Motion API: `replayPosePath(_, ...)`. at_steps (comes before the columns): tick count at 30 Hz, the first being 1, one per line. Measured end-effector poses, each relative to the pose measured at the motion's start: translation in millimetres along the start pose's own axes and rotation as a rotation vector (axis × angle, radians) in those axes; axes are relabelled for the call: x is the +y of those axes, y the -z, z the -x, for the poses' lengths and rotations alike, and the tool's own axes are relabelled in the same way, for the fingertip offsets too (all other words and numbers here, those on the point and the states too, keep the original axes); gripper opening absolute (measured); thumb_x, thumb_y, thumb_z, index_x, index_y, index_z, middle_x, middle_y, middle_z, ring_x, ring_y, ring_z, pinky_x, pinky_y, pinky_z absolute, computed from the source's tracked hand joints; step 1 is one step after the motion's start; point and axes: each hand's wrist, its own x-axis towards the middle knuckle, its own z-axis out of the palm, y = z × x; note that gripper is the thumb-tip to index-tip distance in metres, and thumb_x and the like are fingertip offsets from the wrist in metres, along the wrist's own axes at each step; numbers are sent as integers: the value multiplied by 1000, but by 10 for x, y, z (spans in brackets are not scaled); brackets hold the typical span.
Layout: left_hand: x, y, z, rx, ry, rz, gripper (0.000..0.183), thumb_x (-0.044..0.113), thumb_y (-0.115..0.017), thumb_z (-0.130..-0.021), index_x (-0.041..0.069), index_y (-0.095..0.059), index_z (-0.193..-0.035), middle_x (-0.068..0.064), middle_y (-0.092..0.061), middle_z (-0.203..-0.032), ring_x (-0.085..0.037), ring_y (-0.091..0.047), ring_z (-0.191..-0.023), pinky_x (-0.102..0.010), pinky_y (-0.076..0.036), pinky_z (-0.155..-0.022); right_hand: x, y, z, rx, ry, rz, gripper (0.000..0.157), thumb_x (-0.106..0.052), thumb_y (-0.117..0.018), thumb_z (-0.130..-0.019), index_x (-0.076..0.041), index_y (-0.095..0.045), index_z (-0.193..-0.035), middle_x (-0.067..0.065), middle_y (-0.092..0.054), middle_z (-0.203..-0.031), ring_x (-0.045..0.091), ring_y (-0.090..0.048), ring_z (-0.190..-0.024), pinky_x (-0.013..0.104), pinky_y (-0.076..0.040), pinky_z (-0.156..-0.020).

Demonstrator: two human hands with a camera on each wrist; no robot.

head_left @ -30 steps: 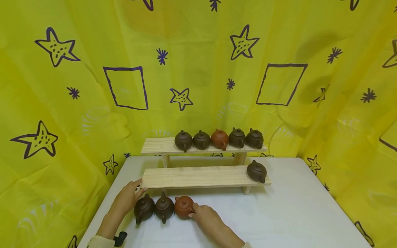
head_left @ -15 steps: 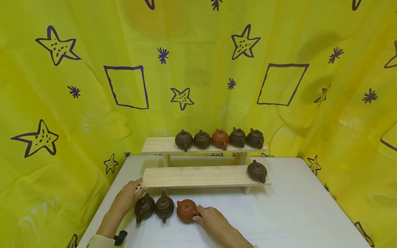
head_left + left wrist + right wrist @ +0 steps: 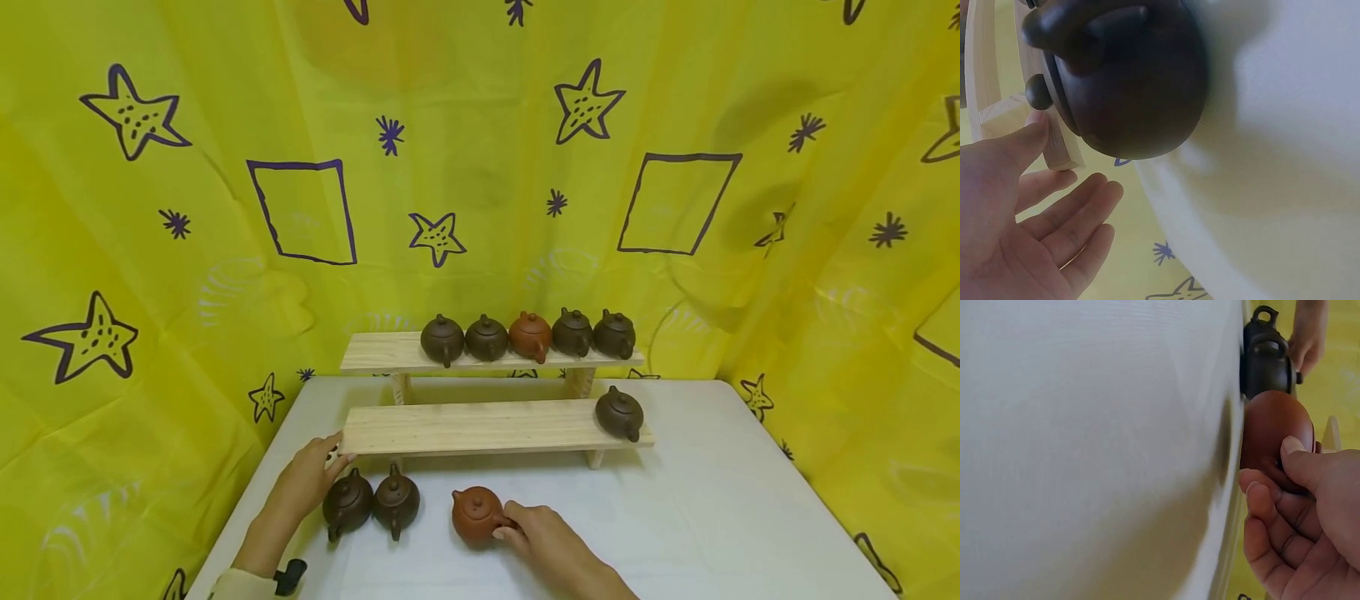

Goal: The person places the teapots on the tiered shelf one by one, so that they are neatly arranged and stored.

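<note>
Lying flat, the white table [image 3: 712, 517] bears a two-tier pale wooden shelf [image 3: 465, 429]. Left hand [image 3: 302, 477]: fingers spread, touching the shelf's left end. Right hand [image 3: 546, 543]: pinching. Two round dark-brown clay teapots [image 3: 348, 504]: in front of the shelf's left end. Round reddish-brown clay teapot [image 3: 476, 515]: in front of the shelf's middle, pinched in the right hand by its handle [image 3: 1280, 477].

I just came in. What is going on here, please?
A person's right hand has its grip on the handle of a reddish teapot, to the right of two dark teapots on the white table. The left hand touches the left end of the lower shelf. That shelf holds one dark teapot at its right end; the upper shelf holds five teapots, the middle one reddish. Whether the held teapot touches the table is unclear.
</note>
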Motion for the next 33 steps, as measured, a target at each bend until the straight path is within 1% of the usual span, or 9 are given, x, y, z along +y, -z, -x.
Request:
replayPosePath(3, -12, 0, 4, -2, 9, -1, 56, 27, -68, -104, -7, -55, -147, -27, -69, -118, -44, -68, -110, -60, -56, -92, -8, 97, 36, 39, 8, 7, 23, -28, -64, -106, -20, -55, -87, -19, -42, -74, -5, -42, -68, 17, -40, -61)
replayPosePath(6, -13, 6, 11, 1, 12, 0, 56, 26, -68, -104, -7, -56, -147, -27, -69, -117, -44, -69, -109, -60, -56, -91, -19, 211, 49, 69, -3, 6, 21, -26, -64, -106, -19, -56, -88, -19, -47, -74, -6, -44, -66, 17, -41, -58)
replayPosePath(11, -19, 9, 9, 5, 13, -2, 55, 25, -69, -104, -7, -56, -147, -26, -69, -115, -43, -69, -107, -59, -57, -90, -11, 433, 9, 128, -68, 12, 20, -25, -65, -105, -18, -57, -89, -16, -51, -72, -5, -43, -62, 18, -41, -54)
replayPosePath(16, -18, 4, 2, -2, 8, -4, 55, 26, -68, -104, -6, -56, -147, -26, -70, -116, -43, -69, -108, -59, -57, -91, 61, 639, -59, 215, -132, 45, 15, -19, -67, -104, -15, -61, -92, -12, -54, -71, -4, -44, -60, 19, -42, -53)
replayPosePath(19, -12, 3, 5, -2, 8, -1, 55, 26, -69, -104, -6, -56, -147, -26, -70, -117, -42, -69, -108, -60, -56, -91, 119, 754, -99, 276, -188, 90, 16, -16, -69, -103, -14, -59, -90, -11, -50, -68, -2, -41, -57, 19, -37, -52)
replayPosePath(21, -10, 1, 9, -1, 6, 1, 55, 26, -69, -104, -6, -57, -147, -26, -70, -117, -42, -69, -108, -60, -56, -91, 159, 819, -120, 321, -230, 136, 22, -15, -71, -102, -14, -56, -86, -10, -44, -65, 0, -37, -54, 20, -33, -50)
replayPosePath(24, -14, -3, 13, -1, 4, 0, 55, 26, -68, -104, -6, -56, -147, -26, -69, -117, -43, -69, -109, -61, -56, -91, 217, 885, -134, 387, -257, 194, 23, -14, -72, -101, -11, -55, -86, -7, -43, -65, 4, -38, -55, 22, -32, -50)
replayPosePath(27, -18, -6, 16, 1, 3, 2, 55, 26, -69, -104, -6, -56, -148, -27, -69, -118, -44, -68, -110, -61, -56, -92, 269, 916, -136, 449, -260, 251, 24, -14, -74, -100, -8, -56, -85, -5, -44, -64, 8, -41, -55, 24, -34, -50)
replayPosePath(33, -18, 2, 6, 8, -5, 1, 56, 26, -68, -104, -6, -56, -148, -27, -69, -116, -42, -69, -107, -60, -56, -90, 370, 923, -158, 516, -272, 301, 28, -11, -74, -99, -6, -54, -81, -3, -43, -61, 14, -43, -53, 28, -34, -48)
